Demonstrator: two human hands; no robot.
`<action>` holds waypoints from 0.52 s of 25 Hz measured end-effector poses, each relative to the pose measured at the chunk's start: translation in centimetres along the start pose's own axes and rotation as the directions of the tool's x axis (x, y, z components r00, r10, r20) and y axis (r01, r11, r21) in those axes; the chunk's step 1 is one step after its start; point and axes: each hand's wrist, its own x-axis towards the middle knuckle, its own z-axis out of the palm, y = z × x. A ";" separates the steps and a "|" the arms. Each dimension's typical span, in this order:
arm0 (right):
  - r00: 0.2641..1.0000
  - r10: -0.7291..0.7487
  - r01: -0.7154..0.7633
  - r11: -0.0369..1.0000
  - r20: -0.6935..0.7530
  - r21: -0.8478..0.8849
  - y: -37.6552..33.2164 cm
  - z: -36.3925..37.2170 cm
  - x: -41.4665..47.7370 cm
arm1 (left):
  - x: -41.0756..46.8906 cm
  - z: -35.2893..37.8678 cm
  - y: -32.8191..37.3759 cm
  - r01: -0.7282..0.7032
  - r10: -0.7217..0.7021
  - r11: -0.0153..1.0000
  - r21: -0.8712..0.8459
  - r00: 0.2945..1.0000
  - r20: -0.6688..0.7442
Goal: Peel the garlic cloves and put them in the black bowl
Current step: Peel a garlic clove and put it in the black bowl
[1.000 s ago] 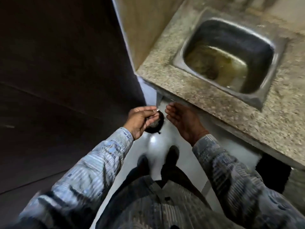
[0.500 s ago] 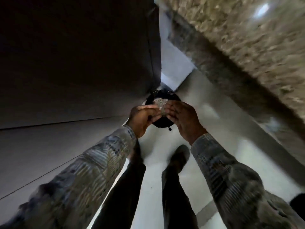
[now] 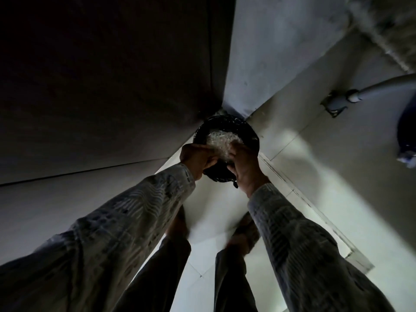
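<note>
Left hand: the left hand [image 3: 198, 159] is over the container with its fingers curled, pinching the left edge of a pale papery crumpled mass [image 3: 219, 143].
Right hand: the right hand [image 3: 245, 165] is just beside it, back of the hand to the camera, fingers curled onto the right edge of the same mass and gripping it.
Pale mass: it is held between the two hands, directly above the container's open mouth. It is too blurred to tell whether it is garlic skins or cloves.
Container: a black round ribbed container [image 3: 248, 132] stands on the floor, pushed into the corner. The hands cover part of its near rim. I cannot tell whether it is a bowl or a bin.
Sleeves: grey-and-white patterned sleeves [image 3: 135, 212] cover both forearms down to the wrists.
Legs: dark trousers [image 3: 162, 273] and two feet [image 3: 177, 224] are below the arms, on the floor.
Floor: pale glossy floor tiles [image 3: 216, 208] with thin joints, brightly lit in patches.
Left side: a dark flat cabinet panel [image 3: 94, 82] fills the upper left.
Wall: a pale grey wall [image 3: 265, 50] meets the panel at the corner behind the container.
Pipe: a grey pipe [image 3: 382, 87] runs in from the right to a fitting near the floor.
Right edge: a dark blue rounded object [image 3: 408, 131], partly cut off.
</note>
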 end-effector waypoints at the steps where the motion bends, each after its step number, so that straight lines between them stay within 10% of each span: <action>1: 1.000 0.000 0.001 1.000 -0.011 0.015 0.0 0.5 0.1 | 0.4 0.2 0.0 0.002 -0.002 1.000 -0.006 1.000 -0.013; 6: 0.985 -0.136 0.147 0.983 0.105 -0.110 0.7 3.7 -1.3 | 1.0 1.1 1.2 0.159 -0.151 0.982 -0.104 0.986 0.074; 13: 0.870 -0.448 0.484 0.697 0.206 -0.528 1.8 2.8 0.2 | -0.9 0.2 3.4 0.198 -0.147 0.928 -0.314 0.973 0.179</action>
